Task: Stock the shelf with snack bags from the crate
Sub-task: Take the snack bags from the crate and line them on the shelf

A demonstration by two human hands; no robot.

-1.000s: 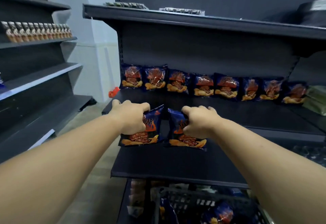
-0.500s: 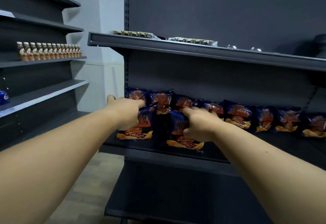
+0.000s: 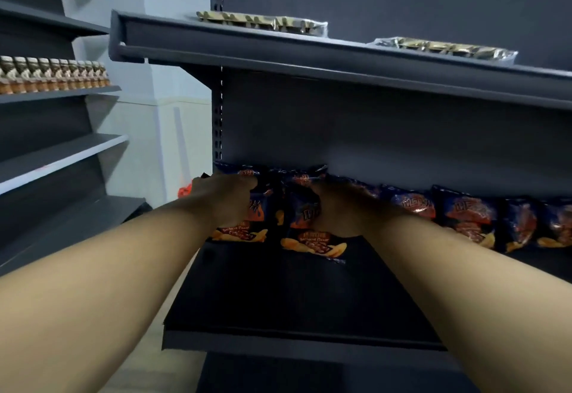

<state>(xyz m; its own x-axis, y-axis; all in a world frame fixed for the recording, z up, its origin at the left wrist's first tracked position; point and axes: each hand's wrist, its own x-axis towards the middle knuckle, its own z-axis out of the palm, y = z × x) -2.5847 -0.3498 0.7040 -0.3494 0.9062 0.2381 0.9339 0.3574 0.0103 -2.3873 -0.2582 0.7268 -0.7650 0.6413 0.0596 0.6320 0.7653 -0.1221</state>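
Two dark blue snack bags with orange print stand on the dark shelf point(image 3: 278, 300), just in front of the back row. My left hand point(image 3: 223, 201) grips the top of the left snack bag point(image 3: 244, 231). My right hand point(image 3: 337, 210) grips the right snack bag point(image 3: 312, 242), whose lower edge rests on the shelf. Behind them a row of several matching bags point(image 3: 464, 216) leans against the back panel and runs to the right. The crate is out of view.
An upper shelf point(image 3: 309, 52) overhangs close above, carrying two flat foil packs point(image 3: 445, 47). A second shelving unit on the left holds a row of small bottles point(image 3: 52, 74). Pale floor shows between the two units.
Both hands have pushed the two bags deeper onto the shelf, up against the back row. The view has tilted upward and closer, and the crate below has dropped out of sight.
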